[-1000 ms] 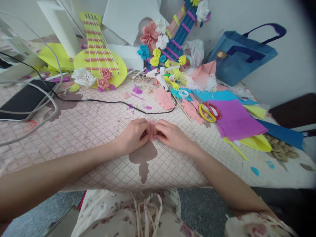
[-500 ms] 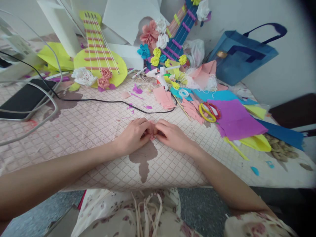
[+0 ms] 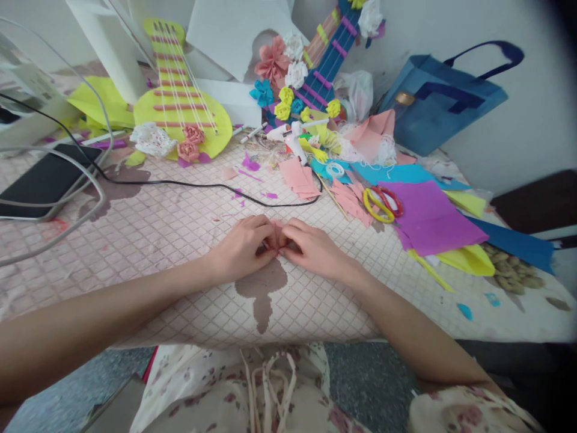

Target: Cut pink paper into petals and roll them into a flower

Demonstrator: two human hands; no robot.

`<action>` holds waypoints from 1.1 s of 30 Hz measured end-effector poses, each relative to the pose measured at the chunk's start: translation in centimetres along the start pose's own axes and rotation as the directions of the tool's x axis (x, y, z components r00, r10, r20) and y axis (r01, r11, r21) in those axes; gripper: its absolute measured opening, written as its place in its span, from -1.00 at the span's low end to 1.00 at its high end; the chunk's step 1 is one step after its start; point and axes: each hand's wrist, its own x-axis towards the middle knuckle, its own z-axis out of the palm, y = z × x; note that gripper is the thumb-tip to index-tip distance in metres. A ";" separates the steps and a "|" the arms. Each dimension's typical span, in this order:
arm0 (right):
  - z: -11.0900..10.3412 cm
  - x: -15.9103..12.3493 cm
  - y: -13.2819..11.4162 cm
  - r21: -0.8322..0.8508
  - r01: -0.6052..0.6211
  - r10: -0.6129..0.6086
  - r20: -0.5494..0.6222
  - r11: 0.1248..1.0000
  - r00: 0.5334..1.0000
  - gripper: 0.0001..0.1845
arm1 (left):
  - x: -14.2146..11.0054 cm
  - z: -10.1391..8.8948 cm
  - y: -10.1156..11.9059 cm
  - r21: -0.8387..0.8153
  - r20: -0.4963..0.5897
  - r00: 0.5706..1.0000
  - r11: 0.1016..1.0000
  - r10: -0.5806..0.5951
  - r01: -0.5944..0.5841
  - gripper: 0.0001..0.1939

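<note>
Both my hands meet over the near middle of the table, pinching one small piece of pink crepe paper (image 3: 277,229). My left hand (image 3: 247,245) grips its left side, and my right hand (image 3: 311,245) grips its right side, thumbs close together. Fingers cover most of the piece, so its full shape is hidden. Beyond my hands lie cut pink paper pieces (image 3: 300,179) and a second bunch of pink strips (image 3: 352,201). Scissors (image 3: 381,204) with yellow and red handles rest to the right of these.
A yellow paper guitar (image 3: 180,108) and a blue guitar (image 3: 315,87) with paper flowers stand at the back. A white glue gun (image 3: 294,144) lies between, its black cable (image 3: 193,183) crossing the table. Purple paper (image 3: 437,216), a blue bag (image 3: 444,105) and a tablet (image 3: 49,180) flank them.
My fingertips have shifted slightly, and the thumbs have come closer together at the lower edge of the pink paper. Less of it shows below them. Everything else stays in place.
</note>
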 end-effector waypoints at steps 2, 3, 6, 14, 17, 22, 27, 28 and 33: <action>0.0 0.0 0.0 0.010 -0.011 0.011 0.012 1.000 1.000 -0.95 | 0.0 0.0 0.0 -0.009 -0.002 1.000 1.000 0.004 -0.004 -0.97; 0.0 0.0 0.0 0.017 -0.017 0.017 0.020 1.000 1.000 -0.94 | -0.1 -0.1 0.0 -0.014 0.001 1.000 1.000 0.003 -0.003 -0.97; -0.1 0.0 -0.2 0.029 -0.033 0.032 0.026 0.999 0.999 -0.93 | -0.1 -0.3 0.0 -0.025 0.029 1.000 1.000 -0.009 0.009 -0.96; -0.6 -0.2 -0.4 0.063 -0.027 0.022 0.080 0.998 0.997 -0.74 | -0.2 -0.6 -0.6 -0.058 0.114 0.993 0.998 0.000 0.007 -0.69; -0.8 -0.2 -0.3 0.076 -0.025 0.017 0.102 0.997 0.995 -0.72 | -0.2 -0.7 -0.7 -0.060 0.113 0.993 0.998 0.011 -0.005 -0.69; -0.8 -0.3 -0.2 0.080 0.005 -0.012 0.080 0.997 0.997 -0.83 | -0.1 -0.9 -0.7 -0.086 0.117 0.993 0.996 0.030 -0.019 -0.90; -0.5 -0.2 -0.2 0.053 0.011 -0.013 0.046 0.999 0.999 -0.98 | 0.1 -0.8 -0.5 -0.094 0.079 0.997 0.996 0.010 -0.003 -0.85; -0.3 -0.2 -0.2 0.036 -0.004 0.003 0.031 0.999 1.000 -0.98 | 0.1 -0.8 -0.5 -0.098 0.073 0.997 0.995 0.012 -0.005 -0.85; 0.7 -0.2 -0.4 -0.050 -0.053 0.052 -0.028 0.997 0.998 -0.88 | 0.1 -0.7 -0.5 -0.117 0.055 0.998 0.993 0.019 -0.012 -0.88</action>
